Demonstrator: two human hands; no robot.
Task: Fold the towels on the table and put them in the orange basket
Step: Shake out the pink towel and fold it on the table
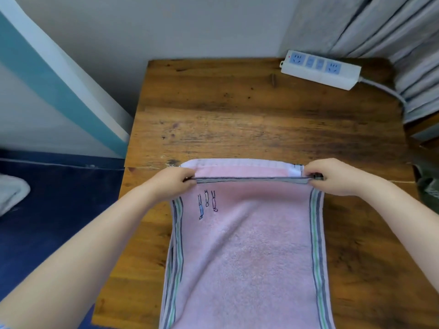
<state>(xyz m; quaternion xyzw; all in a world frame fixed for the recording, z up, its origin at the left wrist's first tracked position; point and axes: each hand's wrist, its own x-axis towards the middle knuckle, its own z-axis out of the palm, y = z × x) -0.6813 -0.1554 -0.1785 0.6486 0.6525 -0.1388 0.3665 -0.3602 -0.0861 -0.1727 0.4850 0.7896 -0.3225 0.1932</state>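
Pink towel (247, 252) with striped side borders spread lengthwise down middle of wooden bench (237, 110), near end running past near edge. Striped hem lifted, stretched taut above far end. Left hand (172, 182) pinching hem's left corner; right hand (332, 178) pinching right corner. White power strip (320, 69) at far right corner, against curtain (392, 32).

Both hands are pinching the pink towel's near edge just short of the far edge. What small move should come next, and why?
Probably carry that edge a little farther and lay it down flush. The left hand and right hand each pinch a corner of the pink towel, whose striped hem sits slightly short of the far edge lying on the table, so the fold isn't closed.
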